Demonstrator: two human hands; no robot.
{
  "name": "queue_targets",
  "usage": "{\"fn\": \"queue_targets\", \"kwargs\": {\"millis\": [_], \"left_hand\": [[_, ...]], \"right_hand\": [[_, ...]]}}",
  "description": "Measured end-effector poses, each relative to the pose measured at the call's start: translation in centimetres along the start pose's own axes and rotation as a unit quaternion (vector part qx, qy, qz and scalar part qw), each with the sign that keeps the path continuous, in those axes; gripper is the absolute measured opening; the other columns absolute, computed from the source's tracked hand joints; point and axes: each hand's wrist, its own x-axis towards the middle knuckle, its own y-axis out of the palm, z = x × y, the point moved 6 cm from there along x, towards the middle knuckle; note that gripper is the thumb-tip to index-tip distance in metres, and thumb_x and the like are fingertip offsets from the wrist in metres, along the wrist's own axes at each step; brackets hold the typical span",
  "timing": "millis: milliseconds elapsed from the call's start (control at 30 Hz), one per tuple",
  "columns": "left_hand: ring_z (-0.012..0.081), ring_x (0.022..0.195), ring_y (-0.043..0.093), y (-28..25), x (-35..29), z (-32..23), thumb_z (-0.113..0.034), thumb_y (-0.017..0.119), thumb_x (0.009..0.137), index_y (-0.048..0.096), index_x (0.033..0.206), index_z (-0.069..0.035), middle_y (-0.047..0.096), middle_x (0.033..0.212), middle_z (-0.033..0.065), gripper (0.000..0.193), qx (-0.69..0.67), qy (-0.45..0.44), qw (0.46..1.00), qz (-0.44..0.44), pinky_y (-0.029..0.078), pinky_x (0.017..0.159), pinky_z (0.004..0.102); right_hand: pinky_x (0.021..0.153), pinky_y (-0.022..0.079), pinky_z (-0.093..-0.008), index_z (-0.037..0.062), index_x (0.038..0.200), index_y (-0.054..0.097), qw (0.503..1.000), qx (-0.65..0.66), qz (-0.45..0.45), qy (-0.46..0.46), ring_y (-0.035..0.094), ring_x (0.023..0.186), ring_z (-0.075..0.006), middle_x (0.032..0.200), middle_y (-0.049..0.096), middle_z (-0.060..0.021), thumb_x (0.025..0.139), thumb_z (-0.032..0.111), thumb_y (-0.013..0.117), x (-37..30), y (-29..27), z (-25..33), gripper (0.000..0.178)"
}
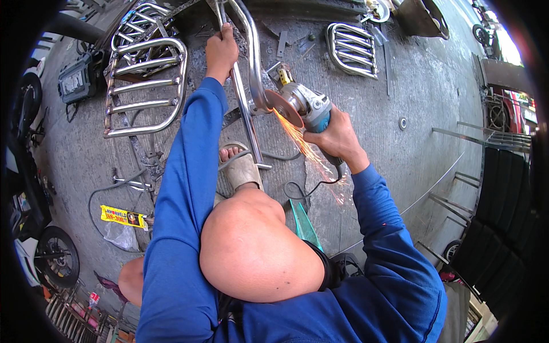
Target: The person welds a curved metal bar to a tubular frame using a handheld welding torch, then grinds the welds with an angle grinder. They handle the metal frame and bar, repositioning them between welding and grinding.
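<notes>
My right hand [337, 137] is closed round the teal and grey body of an angle grinder [315, 108]. Its reddish-brown disc [284, 108] meets the end of a bent chrome tube [255, 63], and orange sparks [300, 140] fly down and to the right. Farther up, my left hand [222, 54] grips a straight chrome tube [243, 108] beside the bent one; its fingers wrap round it and are partly hidden. Below the work, my sandalled foot [243, 166] stands close to the straight tube's lower end.
Chrome tube racks [146, 86] lie at the left, with another rack [351, 50] at the far right. A dark grey machine case [82, 80] stands far left. The grinder's black cord [311, 184] loops below my right hand. A yellow packet [123, 216] and a green sheet piece [305, 226] lie nearer.
</notes>
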Motion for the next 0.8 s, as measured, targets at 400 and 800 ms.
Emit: {"fn": "queue_targets", "kwargs": {"millis": [400, 800], "left_hand": [[0.018, 0.042, 0.052, 0.0, -1.1, -0.1, -0.052, 0.043, 0.109, 0.06, 0.07, -0.004, 0.054, 0.053, 0.0072, 0.064, -0.061, -0.021, 0.997, 0.046, 0.044, 0.044, 0.037], [0.0257, 0.068, 0.069, 0.0, 0.4, 1.2, -0.03, 0.05, 0.102, 0.072, 0.108, 0.002, 0.072, 0.081, 0.014, 0.039, -0.019, 0.025, 0.999, 0.039, 0.053, 0.062, 0.039]], "right_hand": [[0.09, 0.057, -0.0452, -0.0053, 0.121, 0.061, 0.999, -0.02, 0.015, 0.042, 0.072, 0.097, -0.0429, 0.103, 0.073, -0.0265, 0.062, 0.025, 0.085, -1.3, 0.7, -2.0, 0.071], [0.086, 0.058, -0.0447, -0.0071, 0.12, 0.06, 0.998, -0.069, 0.012, 0.002, 0.073, 0.091, -0.0437, 0.097, 0.073, -0.0268, 0.061, 0.027, 0.086, -0.7, -0.7, -1.4, 0.073]]}}
